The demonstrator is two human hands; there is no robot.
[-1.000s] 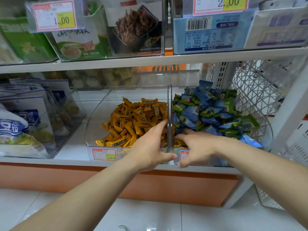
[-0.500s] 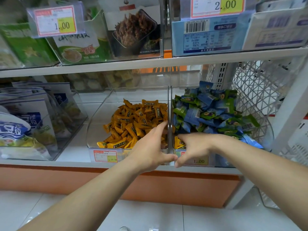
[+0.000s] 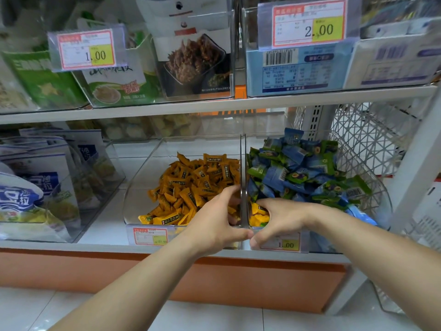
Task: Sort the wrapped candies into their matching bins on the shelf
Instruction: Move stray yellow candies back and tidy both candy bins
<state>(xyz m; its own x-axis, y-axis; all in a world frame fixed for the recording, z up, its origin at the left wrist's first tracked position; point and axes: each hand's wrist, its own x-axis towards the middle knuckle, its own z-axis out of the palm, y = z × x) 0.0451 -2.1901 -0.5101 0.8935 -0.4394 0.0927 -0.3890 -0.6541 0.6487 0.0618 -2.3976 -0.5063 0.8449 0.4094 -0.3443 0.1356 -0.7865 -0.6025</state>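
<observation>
Mid-sort: the right hand (image 3: 282,218) has fingers hooked round the yellow strays (image 3: 259,212) low in the blue-green bin (image 3: 383,204), about 5 o'clock, while the left hand (image 3: 214,219) sits in the orange bin (image 3: 143,185) at its 9 o'clock (can't tell if it's holding any), so next they'd need lifting over the divider (image 3: 243,163), I reckon.

Clipped to upper-tier fronts: price tag marked 1.00 (image 3: 87,49) at left, price tag marked 2.00 (image 3: 309,23) at right. Stocked behind them: green packets (image 3: 45,80), a packet picturing dark shredded food (image 3: 194,60), a blue box with barcode (image 3: 298,68) (small print unreadable). Stacked at lower left in a clear holder: white-and-blue bags (image 3: 31,187). Fitted at far right: white wire mesh (image 3: 367,139). Below: orange base panel (image 3: 95,273), pale floor tiles (image 3: 214,316).
</observation>
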